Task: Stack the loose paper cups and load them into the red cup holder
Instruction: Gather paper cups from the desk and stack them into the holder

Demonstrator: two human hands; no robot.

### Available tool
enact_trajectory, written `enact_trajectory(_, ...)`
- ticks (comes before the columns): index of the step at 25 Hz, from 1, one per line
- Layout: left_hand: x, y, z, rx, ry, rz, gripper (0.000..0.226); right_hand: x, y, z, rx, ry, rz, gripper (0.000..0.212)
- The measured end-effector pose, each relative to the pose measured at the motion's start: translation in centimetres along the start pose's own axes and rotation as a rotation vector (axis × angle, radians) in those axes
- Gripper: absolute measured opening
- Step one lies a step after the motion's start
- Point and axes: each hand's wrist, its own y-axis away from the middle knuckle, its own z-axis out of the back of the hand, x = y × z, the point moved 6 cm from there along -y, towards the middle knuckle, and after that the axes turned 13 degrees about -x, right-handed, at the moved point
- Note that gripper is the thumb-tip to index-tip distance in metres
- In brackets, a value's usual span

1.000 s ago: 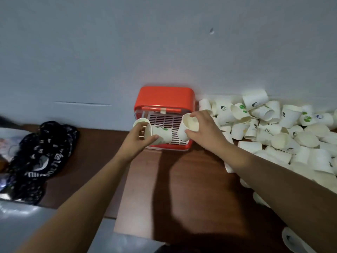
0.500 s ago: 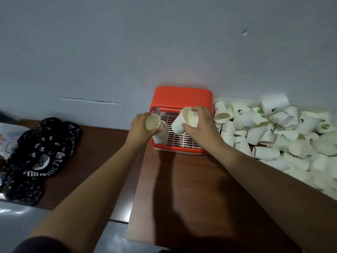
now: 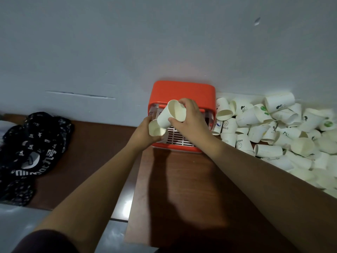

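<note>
Head view, right hand covers holder front, cup pile cropped

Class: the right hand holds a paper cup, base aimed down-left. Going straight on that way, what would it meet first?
The right hand would drive its upper cup into the open mouth of the lower cup held by the left hand. They look nearly touching, though depth is unclear.
</note>
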Motion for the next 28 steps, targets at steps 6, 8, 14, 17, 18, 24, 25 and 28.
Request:
enact_trajectory(6,2.1,0.6,0.0,0.084,0.047,0.028,0.074,0.5,1.0,-4.1,0.205,0.182,0.180,0.072)
enact_trajectory(8,2.5,0.8,0.0,0.073,0.101,0.053,0.060,0.0,1.5,-5.0,0.280,0.233,0.204,0.076)
enact_trajectory(14,2.5,1.3,-0.3,0.098,0.466,0.166,0.039,-3.3,2.2,-6.3,0.361,0.303,0.061,0.061)
enact_trajectory(17,2.2,1.2,-0.4,0.101,0.367,0.066,0.049,-3.8,2.4,-6.6,0.350,0.278,0.014,0.060)
enact_trajectory(18,2.3,1.1,-0.3,0.075,0.346,0.053,0.048,-3.7,2.4,-6.7,0.367,0.243,-0.006,0.064)
enact_trajectory(24,2.4,0.7,0.3,-0.076,0.259,0.079,0.042,-4.6,2.5,-7.6,0.345,0.094,-0.121,0.055)
enact_trajectory(25,2.2,0.6,0.3,-0.071,0.257,0.072,0.044,-4.9,2.6,-7.8,0.329,0.087,-0.159,0.053)
enact_trajectory(28,1.9,0.6,0.3,-0.020,0.214,0.062,0.049,-4.9,2.9,-8.1,0.310,0.079,-0.207,0.053)
